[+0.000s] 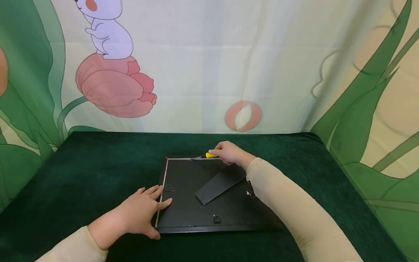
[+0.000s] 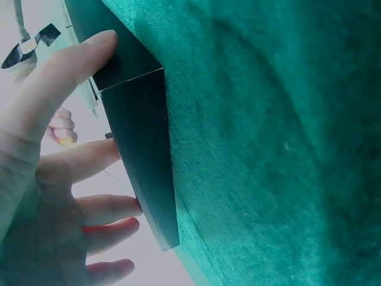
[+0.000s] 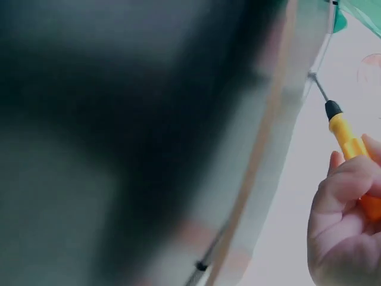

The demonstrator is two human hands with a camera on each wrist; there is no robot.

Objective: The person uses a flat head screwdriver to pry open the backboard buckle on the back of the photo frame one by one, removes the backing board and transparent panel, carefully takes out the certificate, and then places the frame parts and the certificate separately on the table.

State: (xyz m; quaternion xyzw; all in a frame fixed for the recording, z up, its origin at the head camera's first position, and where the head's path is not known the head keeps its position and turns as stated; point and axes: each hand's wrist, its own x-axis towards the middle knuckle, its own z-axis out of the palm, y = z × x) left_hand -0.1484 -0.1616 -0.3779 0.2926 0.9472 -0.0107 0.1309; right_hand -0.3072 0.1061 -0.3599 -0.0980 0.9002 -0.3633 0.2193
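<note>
1. Left hand (image 1: 140, 213): fingers spread flat, pressing the near-left edge of a black rectangular picture frame (image 1: 183, 214) lying back-up on the dark green velvet tablecloth (image 1: 91, 171).
2. Between the hands: the frame's black fold-out stand flap (image 1: 220, 183), lying flat on the backing.
3. Right hand (image 1: 229, 153): fingers curled round a yellow-handled small screwdriver (image 1: 203, 156), its metal tip at the frame's far edge, left of the knuckles.

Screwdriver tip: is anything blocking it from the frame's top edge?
Nothing visible does. The right hand holds the yellow screwdriver, and its tip already sits at the frame's far edge. The stand flap lies nearer.
</note>
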